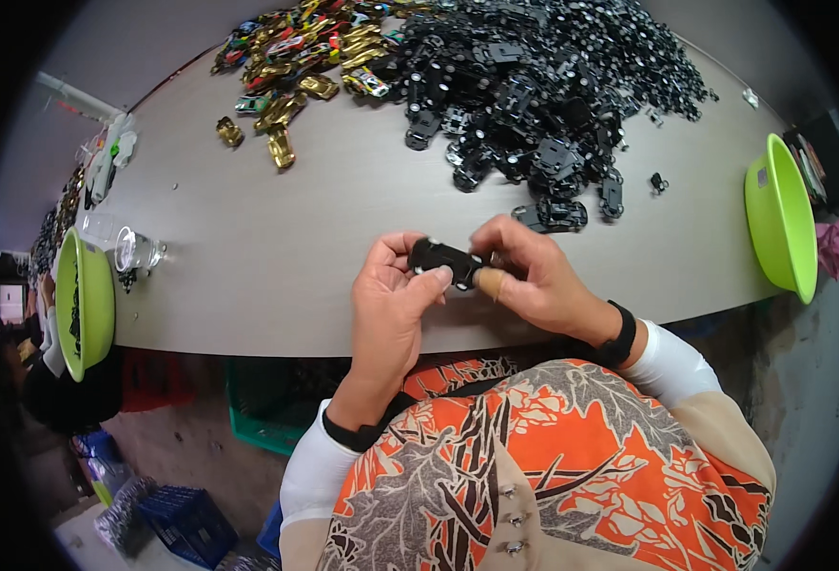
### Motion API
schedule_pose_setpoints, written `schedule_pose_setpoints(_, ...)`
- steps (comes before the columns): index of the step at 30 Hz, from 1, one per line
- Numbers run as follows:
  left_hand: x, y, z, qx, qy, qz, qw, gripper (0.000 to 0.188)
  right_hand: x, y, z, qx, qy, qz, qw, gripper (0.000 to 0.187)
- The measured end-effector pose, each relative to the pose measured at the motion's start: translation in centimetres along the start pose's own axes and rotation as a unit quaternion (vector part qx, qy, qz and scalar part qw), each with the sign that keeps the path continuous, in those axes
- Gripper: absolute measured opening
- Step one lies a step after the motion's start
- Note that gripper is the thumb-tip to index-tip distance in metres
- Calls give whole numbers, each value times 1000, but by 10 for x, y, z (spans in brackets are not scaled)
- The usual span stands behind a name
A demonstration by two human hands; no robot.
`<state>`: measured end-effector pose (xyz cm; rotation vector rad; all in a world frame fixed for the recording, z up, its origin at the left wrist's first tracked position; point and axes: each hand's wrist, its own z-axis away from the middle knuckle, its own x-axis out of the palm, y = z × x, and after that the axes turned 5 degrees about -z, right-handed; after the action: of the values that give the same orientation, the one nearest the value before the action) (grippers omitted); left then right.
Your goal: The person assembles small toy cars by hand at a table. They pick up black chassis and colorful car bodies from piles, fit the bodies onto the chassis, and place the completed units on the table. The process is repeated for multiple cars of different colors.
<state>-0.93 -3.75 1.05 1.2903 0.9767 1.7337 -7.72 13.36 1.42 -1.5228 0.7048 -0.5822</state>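
Observation:
Between my hands, just above the near part of the table, is a black toy car chassis [444, 259] with small pale-centred wheels. My left hand [393, 284] grips its left end, with the thumb pressed on its flat face. At its right end my right hand [526, 271] pinches with thumb and fingers; the thumb wears a tan covering, and the fingertips are slightly blurred. Beyond my right hand lie a few loose black chassis [551, 216]. They trail from a large heap of black chassis [534, 86] at the back.
Gold and coloured toy car bodies [315, 48] are piled at the back left, beside the black heap. A green basin [96, 314] with black parts and a clear plastic cup [134, 249] stand left. Another green basin [781, 219] is at the right edge. Below is a green crate [258, 433].

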Motion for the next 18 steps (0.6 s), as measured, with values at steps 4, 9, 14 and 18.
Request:
schedule_pose_setpoints(4,-7,-1,0,-11,-17,42,999,29,0,-3,-1,4,-8,-26,1000,22)
schedule_pose_setpoints(9,-8,3,5,-74,-76,121,987,23,-11,-9,-7,35,-27,-51,998,14)
schedule_pose_setpoints(14,-10,-10,5,-50,-63,62,995,21,-1,-11,-3,3,-83,6,997,12)
schedule_pose_setpoints(18,-7,1,11,-92,-81,86,989,22,-7,-13,-8,42,-16,-102,994,21)
